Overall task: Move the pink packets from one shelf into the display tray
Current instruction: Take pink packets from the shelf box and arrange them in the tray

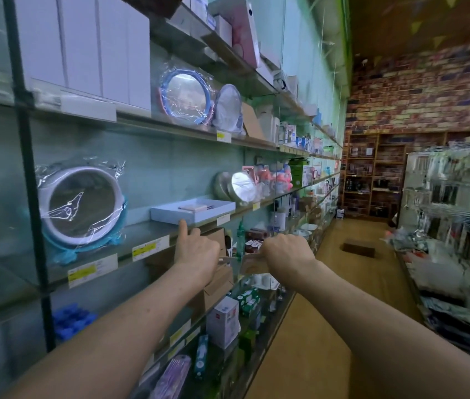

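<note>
Looks like mid-carry to me. The right hand (288, 251) is curled round something flat and pinkish, the held packet (242, 257), seen edge-on and pretty blurry. It's just below the shelf (141, 231) the tray (170, 216) sits on.

The left hand (196, 249) has its index finger poking up at the tray's front wall and the other fingers curled. I can't tell if they're pinching the packet's end too.

The tray packet (193, 208) is already lying flat inside. Next move, I reckon: lift it over the tray's front wall and lay it flat beside that one.
</note>
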Demonstrator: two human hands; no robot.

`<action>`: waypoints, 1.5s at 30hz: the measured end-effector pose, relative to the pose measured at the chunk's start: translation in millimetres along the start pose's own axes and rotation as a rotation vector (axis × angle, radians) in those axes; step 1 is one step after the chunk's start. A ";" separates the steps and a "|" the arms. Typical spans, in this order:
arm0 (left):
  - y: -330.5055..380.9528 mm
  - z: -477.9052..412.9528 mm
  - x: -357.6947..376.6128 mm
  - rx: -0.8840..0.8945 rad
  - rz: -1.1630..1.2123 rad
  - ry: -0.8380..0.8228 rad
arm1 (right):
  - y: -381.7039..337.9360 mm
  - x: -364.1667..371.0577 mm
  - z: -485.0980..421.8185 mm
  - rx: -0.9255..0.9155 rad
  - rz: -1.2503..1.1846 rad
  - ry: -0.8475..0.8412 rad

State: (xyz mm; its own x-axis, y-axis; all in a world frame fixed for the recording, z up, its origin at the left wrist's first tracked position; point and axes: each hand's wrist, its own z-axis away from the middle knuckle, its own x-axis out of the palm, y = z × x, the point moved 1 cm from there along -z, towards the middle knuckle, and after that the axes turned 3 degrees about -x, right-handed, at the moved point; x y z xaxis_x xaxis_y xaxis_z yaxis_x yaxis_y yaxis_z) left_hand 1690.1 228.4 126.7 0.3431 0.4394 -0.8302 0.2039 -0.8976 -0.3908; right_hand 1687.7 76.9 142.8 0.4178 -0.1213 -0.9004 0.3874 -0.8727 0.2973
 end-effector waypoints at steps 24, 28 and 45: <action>134.6 -162.4 18.1 -0.212 -0.083 -0.052 | 185.3 111.6 -132.8 -0.206 -0.045 0.113; 145.4 -179.7 19.2 -0.231 -0.145 -0.063 | 203.3 125.8 -153.6 -0.221 -0.067 0.136; 124.1 -303.1 37.3 -0.376 -0.128 0.027 | 225.5 145.6 -295.7 -0.286 -0.106 0.378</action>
State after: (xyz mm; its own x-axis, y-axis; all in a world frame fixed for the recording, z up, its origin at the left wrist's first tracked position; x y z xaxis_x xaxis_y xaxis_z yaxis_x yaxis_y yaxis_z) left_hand 2006.1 144.0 167.7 0.3160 0.5521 -0.7716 0.5663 -0.7622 -0.3134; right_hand 2079.0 2.3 172.7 0.6127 0.1874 -0.7678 0.6320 -0.6995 0.3336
